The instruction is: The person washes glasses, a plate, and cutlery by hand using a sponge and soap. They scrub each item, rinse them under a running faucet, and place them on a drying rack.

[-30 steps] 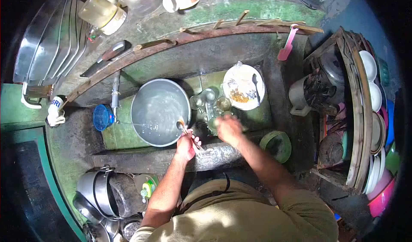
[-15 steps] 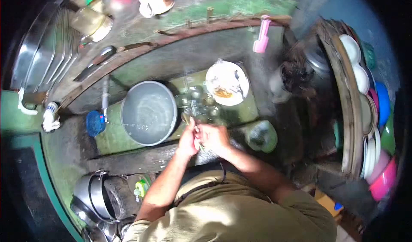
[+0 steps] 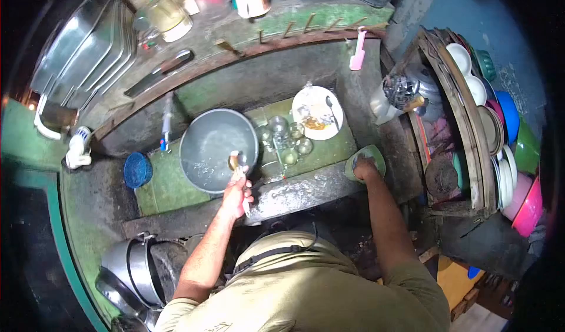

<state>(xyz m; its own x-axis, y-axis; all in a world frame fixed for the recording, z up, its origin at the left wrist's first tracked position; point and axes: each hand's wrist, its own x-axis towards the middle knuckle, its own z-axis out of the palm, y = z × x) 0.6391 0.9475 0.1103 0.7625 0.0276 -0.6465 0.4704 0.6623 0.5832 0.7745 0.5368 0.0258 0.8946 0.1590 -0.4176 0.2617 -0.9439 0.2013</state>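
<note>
The left hand (image 3: 234, 195) is closed around the handles of shiny metal spoons (image 3: 235, 161), their heads over the near right side of a round grey basin (image 3: 183, 154) of water. The right hand (image 3: 366, 168) dips into a round pale-green bowl (image 3: 381, 158) at the right; its fingers are hidden, so I cannot tell whether they grip anything. This looks like a reaching step; drawing back would call for clearing the bowl's rim while the spoons stay bunched.
</note>
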